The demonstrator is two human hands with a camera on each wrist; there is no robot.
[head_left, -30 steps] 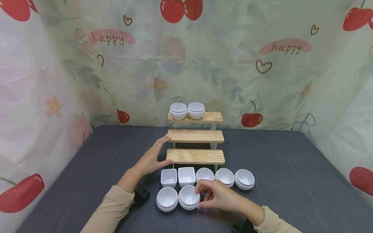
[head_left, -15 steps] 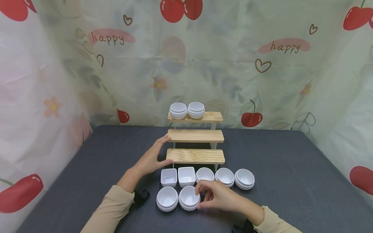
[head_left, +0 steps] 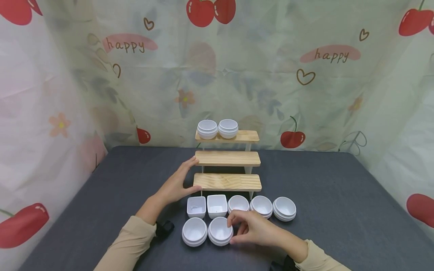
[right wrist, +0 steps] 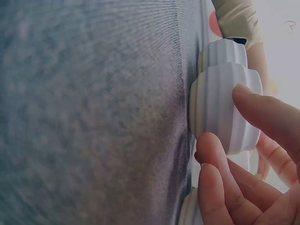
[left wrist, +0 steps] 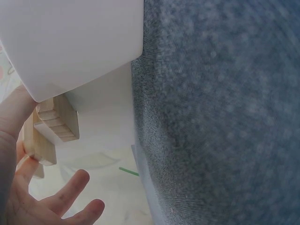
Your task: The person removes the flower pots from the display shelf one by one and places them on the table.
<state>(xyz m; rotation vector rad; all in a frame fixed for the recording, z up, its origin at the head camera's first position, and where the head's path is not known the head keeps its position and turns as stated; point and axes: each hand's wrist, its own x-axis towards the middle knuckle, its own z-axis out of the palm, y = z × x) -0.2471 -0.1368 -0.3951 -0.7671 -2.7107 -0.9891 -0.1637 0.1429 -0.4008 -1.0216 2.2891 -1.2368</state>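
My right hand [head_left: 254, 227] is at the right side of a small round white bowl [head_left: 219, 230], index fingertip at its rim and thumb lower on its side. In the right wrist view the thumb [right wrist: 262, 110] lies against the bowl's ridged wall [right wrist: 224, 98], the other fingers curled beside it. A matching bowl [head_left: 194, 230] sits to its left. My left hand [head_left: 174, 186] is at the left end of a three-step wooden stand [head_left: 227, 182], fingertips at the middle board [head_left: 228, 158] and thumb at the lowest. Several fingers [left wrist: 70, 190] are spread in the left wrist view.
Two round bowls [head_left: 207, 129] stand on the top board [head_left: 248, 136]. Before the stand runs a row: two square white bowls [head_left: 217, 205], then three round ones [head_left: 284, 208]. The dark tabletop [head_left: 332, 195] meets a patterned cloth [head_left: 257, 49] behind.
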